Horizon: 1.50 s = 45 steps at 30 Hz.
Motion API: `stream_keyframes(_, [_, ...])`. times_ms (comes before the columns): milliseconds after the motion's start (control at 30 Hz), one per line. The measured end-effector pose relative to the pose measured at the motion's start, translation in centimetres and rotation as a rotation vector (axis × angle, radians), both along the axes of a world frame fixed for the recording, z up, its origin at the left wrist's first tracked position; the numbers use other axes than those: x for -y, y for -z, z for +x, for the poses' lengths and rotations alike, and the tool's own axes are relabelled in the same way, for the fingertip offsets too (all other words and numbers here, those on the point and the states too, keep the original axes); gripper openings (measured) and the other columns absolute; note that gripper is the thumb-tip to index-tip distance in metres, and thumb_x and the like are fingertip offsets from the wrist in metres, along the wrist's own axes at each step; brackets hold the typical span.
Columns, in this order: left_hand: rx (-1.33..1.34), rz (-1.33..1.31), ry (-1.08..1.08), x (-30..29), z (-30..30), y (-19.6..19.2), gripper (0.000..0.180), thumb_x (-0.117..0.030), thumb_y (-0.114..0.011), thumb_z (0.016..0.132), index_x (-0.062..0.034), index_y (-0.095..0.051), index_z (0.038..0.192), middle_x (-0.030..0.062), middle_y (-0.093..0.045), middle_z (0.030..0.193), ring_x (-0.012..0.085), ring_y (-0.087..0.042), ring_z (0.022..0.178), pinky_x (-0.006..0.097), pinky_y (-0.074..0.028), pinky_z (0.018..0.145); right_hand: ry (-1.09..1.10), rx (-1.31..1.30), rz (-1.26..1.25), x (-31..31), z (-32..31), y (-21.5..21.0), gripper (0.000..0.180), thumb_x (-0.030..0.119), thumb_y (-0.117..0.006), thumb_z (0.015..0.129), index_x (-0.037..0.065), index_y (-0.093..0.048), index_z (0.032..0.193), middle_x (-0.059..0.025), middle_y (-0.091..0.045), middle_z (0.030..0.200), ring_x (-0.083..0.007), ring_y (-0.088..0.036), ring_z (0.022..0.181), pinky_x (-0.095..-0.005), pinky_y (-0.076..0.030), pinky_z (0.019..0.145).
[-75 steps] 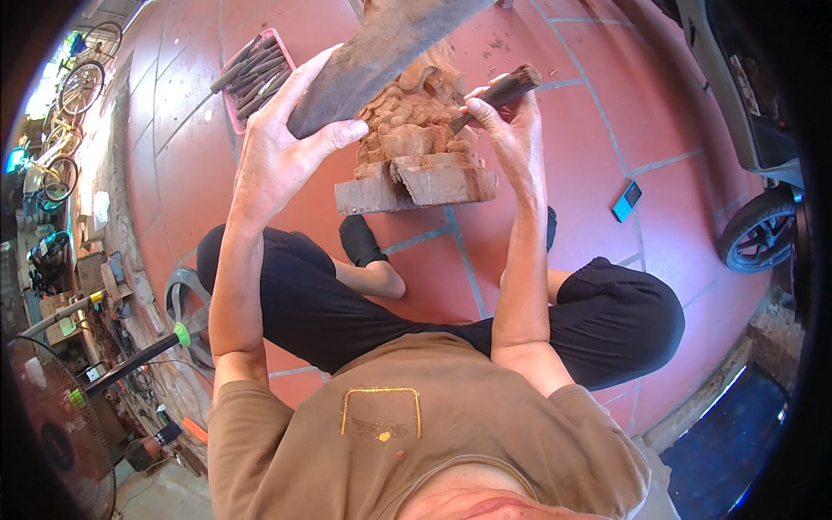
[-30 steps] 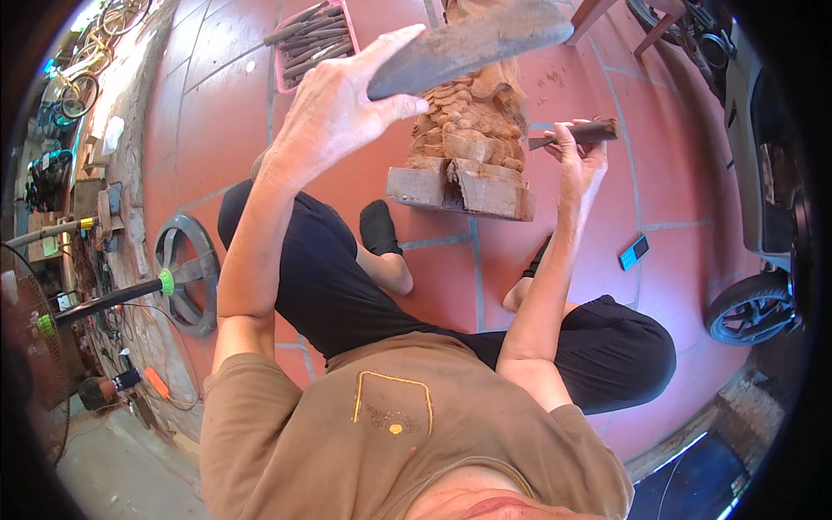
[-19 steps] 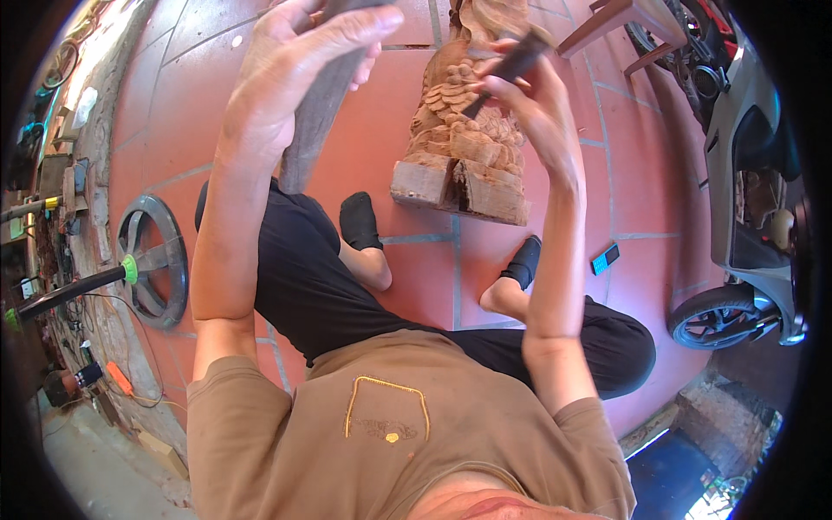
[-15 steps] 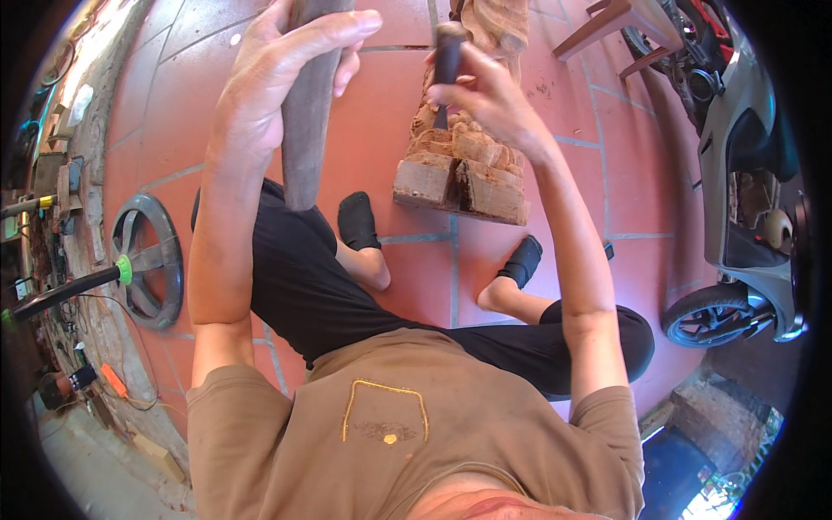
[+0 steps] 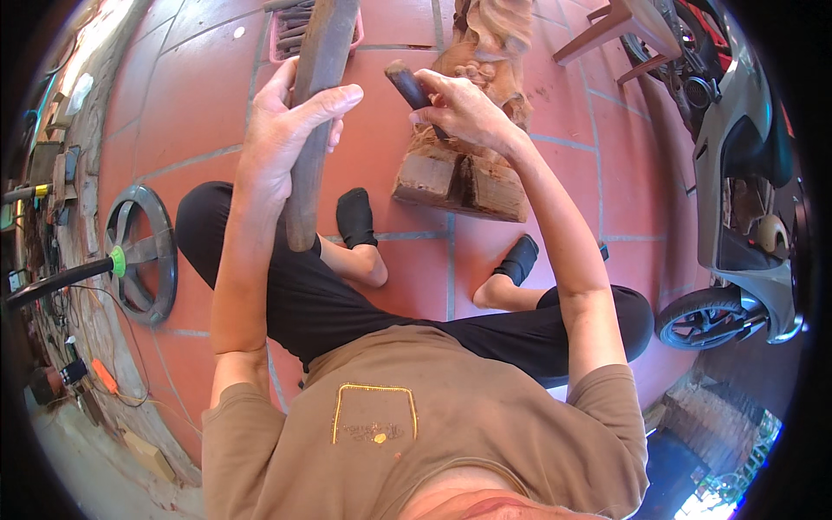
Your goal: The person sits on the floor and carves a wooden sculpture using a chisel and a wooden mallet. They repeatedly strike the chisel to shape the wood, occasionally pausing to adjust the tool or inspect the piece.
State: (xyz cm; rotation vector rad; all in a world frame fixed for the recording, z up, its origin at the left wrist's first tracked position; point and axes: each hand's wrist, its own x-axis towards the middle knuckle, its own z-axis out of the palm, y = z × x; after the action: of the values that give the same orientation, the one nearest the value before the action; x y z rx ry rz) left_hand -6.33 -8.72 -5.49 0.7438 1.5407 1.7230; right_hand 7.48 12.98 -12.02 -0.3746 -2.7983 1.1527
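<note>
My left hand (image 5: 290,130) is wrapped round a long grey wooden bar (image 5: 325,52), raised to the left of a carved wooden piece (image 5: 492,35). In my right hand (image 5: 468,108) is a chisel, its dark handle (image 5: 402,81) leaning to the upper left. The chisel's lower end points down at the carving, just behind its blocky end (image 5: 459,186); my fingers and the wood hide the tip, so contact cannot be made out. Bar and chisel are apart. The carving lies on the tiled floor between my feet and beyond.
A pink basket (image 5: 279,39) holding several dark tools stands behind the bar. To the left are a grey wheel-shaped disc on a bar (image 5: 165,251) and cluttered tools. A chair (image 5: 624,35) and a motorbike (image 5: 737,173) stand at the right.
My left hand and the bar have come lower and nearer to me, uncovering the pink basket. The chisel handle has swung from nearly upright to a leftward tilt.
</note>
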Motion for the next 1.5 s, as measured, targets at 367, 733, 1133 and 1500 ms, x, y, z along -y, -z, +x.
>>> stream_keyframes(367, [0.051, -0.080, -0.083, 1.3, 2.0, 2.2, 0.028, -0.017, -0.075, 0.090, -0.0057, -0.057, 0.109, 0.0010, -0.059, 0.075, 0.0087, -0.058, 0.057, 0.022, -0.045, 0.051, 0.040, -0.015, -0.096, -0.8, 1.8, 0.0, 0.050, 0.025, -0.080, 0.084, 0.007, -0.057, 0.124, -0.0165, -0.071, 0.090, -0.0298, -0.069, 0.087, -0.0426, -0.051, 0.080])
stream_keyframes(733, [0.059, -0.046, -0.052, 0.7, 2.2, 2.4, 0.029, -0.016, -0.076, 0.090, -0.0055, -0.058, 0.110, 0.0016, -0.060, 0.076, 0.0092, -0.059, 0.058, 0.023, -0.046, 0.051, 0.014, -0.097, -0.488, -1.5, 1.8, 2.2, 0.041, 0.021, -0.075, 0.092, 0.004, -0.052, 0.122, -0.0038, -0.065, 0.103, -0.0152, -0.063, 0.094, -0.0340, -0.050, 0.089])
stream_keyframes(1133, [0.072, -0.063, -0.070, 0.8, 1.8, 2.3, 0.029, -0.016, -0.076, 0.090, -0.0053, -0.058, 0.110, 0.0020, -0.060, 0.076, 0.0092, -0.059, 0.057, 0.023, -0.046, 0.050, -0.051, -0.045, -0.436, -3.1, 1.7, 1.0, 0.046, 0.003, -0.073, 0.091, 0.001, -0.052, 0.131, -0.0052, -0.064, 0.111, -0.0141, -0.064, 0.103, -0.0310, -0.053, 0.089])
stream_keyframes(1500, [0.061, -0.064, -0.062, 0.6, 1.8, 2.6, 0.031, -0.015, -0.076, 0.089, -0.0048, -0.058, 0.112, 0.0016, -0.061, 0.076, 0.0089, -0.059, 0.057, 0.022, -0.046, 0.050, 0.096, -0.157, -0.238, -1.9, 0.3, 2.2, 0.064, 0.026, -0.089, 0.076, 0.003, -0.050, 0.121, -0.0105, -0.067, 0.085, -0.0218, -0.064, 0.079, -0.0387, -0.052, 0.077])
